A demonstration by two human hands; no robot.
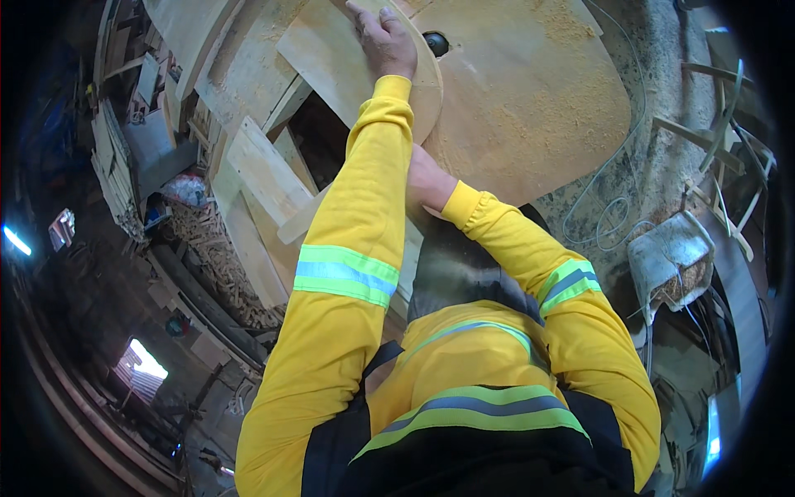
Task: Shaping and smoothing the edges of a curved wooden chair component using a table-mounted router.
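Note:
A flat wooden board with a rounded edge lies on a wide, rounded plywood worktop. My left hand rests on top of this board, thumb and forefinger stretched out and apart. Close to the board's curved edge, a dark round spindle-like part sits in an opening of the worktop. My right hand is at the board's near end, partly behind my left forearm; its fingers are hidden. Sawdust and shavings are scattered over the worktop.
To the left stand loose planks and a dark gap beside the worktop. Wood offcuts are heaped below. At right lie a thin looped cable and a whitish container with shavings in it.

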